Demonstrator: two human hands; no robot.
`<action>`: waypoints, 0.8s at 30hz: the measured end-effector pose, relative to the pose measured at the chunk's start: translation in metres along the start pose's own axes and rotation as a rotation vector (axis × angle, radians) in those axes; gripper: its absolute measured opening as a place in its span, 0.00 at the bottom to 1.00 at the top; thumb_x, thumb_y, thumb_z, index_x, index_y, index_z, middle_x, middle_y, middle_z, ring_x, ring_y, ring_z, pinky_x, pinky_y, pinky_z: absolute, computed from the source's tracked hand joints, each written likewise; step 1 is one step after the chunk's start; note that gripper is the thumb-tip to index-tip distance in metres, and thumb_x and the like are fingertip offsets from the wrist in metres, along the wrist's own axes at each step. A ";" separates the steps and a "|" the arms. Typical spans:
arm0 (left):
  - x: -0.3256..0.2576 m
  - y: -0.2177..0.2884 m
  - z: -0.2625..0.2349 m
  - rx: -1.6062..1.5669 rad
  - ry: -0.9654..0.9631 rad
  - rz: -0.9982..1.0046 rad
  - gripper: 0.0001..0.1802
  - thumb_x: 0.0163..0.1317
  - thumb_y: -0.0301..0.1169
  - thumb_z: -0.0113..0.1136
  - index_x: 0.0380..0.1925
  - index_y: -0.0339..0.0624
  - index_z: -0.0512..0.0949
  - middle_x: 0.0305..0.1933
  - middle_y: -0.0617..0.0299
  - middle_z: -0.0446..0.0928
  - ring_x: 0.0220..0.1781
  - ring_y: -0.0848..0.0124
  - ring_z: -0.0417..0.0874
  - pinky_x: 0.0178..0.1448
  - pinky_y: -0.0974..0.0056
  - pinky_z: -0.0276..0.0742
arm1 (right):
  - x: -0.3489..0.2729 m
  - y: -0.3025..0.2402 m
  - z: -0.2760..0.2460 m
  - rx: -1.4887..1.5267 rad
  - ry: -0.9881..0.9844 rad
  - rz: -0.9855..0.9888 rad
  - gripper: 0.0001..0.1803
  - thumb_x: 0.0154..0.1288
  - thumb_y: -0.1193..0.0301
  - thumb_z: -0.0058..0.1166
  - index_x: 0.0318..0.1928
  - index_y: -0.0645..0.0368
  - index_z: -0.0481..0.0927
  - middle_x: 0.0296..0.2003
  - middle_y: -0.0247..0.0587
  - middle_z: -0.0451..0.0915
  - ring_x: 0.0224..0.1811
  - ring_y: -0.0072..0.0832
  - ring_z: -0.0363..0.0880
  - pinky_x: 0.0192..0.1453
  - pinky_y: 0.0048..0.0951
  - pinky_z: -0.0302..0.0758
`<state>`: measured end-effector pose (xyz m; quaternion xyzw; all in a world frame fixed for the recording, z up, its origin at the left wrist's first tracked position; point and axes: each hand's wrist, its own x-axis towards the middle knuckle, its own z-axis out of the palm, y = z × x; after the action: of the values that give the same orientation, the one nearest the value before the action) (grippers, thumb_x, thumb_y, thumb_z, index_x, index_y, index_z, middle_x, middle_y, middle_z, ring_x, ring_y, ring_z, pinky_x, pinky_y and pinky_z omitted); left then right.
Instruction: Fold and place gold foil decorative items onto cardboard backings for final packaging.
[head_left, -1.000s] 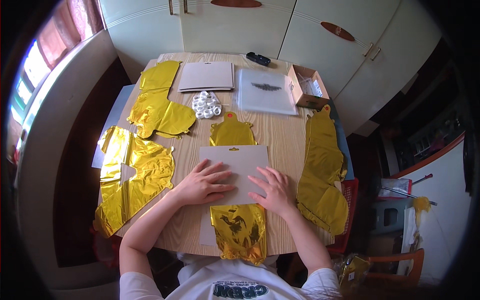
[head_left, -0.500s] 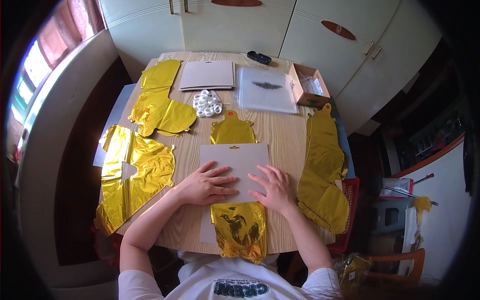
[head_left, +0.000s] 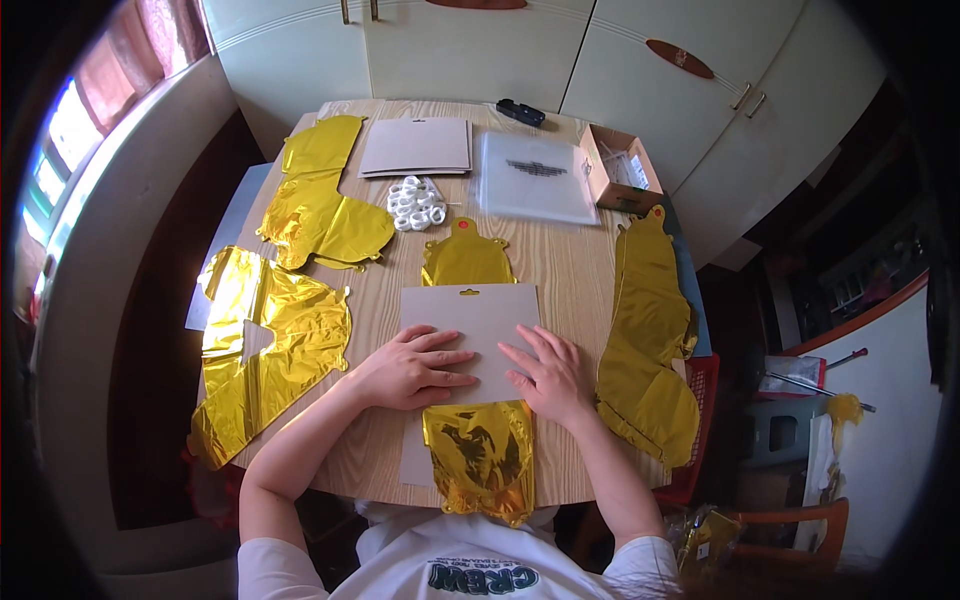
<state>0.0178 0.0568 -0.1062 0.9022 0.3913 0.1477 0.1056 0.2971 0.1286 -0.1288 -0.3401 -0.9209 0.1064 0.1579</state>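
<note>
My left hand [head_left: 412,370] lies flat on a grey-beige card [head_left: 468,312] with a hang slot at its top edge, fingers spread. On the card's right side rests my right hand [head_left: 552,378], also open, its fingers pointing up and inward. The card covers the middle of a flat gold foil balloon [head_left: 466,258]. One end of the balloon, with a red dot, sticks out beyond the card's far edge. Its near end [head_left: 480,455] comes out toward me and hangs slightly past the table edge. A second card [head_left: 415,455] shows partly beneath the balloon.
More gold foil balloons lie on the wooden table [head_left: 560,440]: two at left [head_left: 325,200] [head_left: 290,320], one at right [head_left: 645,330]. Farther back are stacked cards [head_left: 415,147], white ribbon rolls [head_left: 416,204], clear plastic bags [head_left: 535,180], an open cardboard box [head_left: 622,170] and a black object [head_left: 520,113].
Both hands remain flat on the card. My right thumb has shifted slightly to the right and away from me. The whole picture has moved very slightly.
</note>
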 end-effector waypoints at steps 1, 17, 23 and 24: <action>0.000 0.001 -0.001 -0.004 0.003 0.001 0.23 0.64 0.43 0.58 0.61 0.68 0.76 0.71 0.68 0.68 0.74 0.60 0.63 0.74 0.47 0.54 | 0.000 0.000 -0.001 -0.005 -0.002 0.001 0.23 0.70 0.53 0.49 0.63 0.37 0.76 0.67 0.38 0.67 0.71 0.38 0.60 0.73 0.45 0.54; -0.003 -0.002 -0.001 -0.030 0.005 0.014 0.23 0.62 0.44 0.61 0.58 0.66 0.78 0.70 0.66 0.68 0.74 0.58 0.63 0.74 0.46 0.54 | -0.020 -0.007 -0.018 0.221 -0.086 -0.180 0.39 0.58 0.44 0.60 0.67 0.45 0.68 0.69 0.46 0.61 0.73 0.44 0.55 0.75 0.50 0.53; -0.003 -0.002 0.000 -0.040 0.020 0.020 0.23 0.62 0.44 0.60 0.58 0.66 0.78 0.70 0.66 0.69 0.74 0.58 0.63 0.74 0.45 0.54 | -0.102 -0.047 -0.060 0.005 -0.479 -0.412 0.58 0.43 0.40 0.69 0.74 0.39 0.56 0.73 0.41 0.53 0.74 0.45 0.52 0.76 0.55 0.48; -0.003 -0.003 0.001 -0.040 0.021 0.022 0.23 0.62 0.44 0.60 0.58 0.65 0.78 0.70 0.66 0.69 0.74 0.58 0.63 0.74 0.45 0.54 | -0.112 -0.049 -0.055 -0.047 -0.390 -0.422 0.54 0.43 0.46 0.71 0.72 0.38 0.60 0.71 0.37 0.56 0.73 0.40 0.54 0.75 0.53 0.52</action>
<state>0.0140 0.0563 -0.1083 0.9025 0.3796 0.1661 0.1176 0.3688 0.0226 -0.0871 -0.1175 -0.9865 0.1131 -0.0117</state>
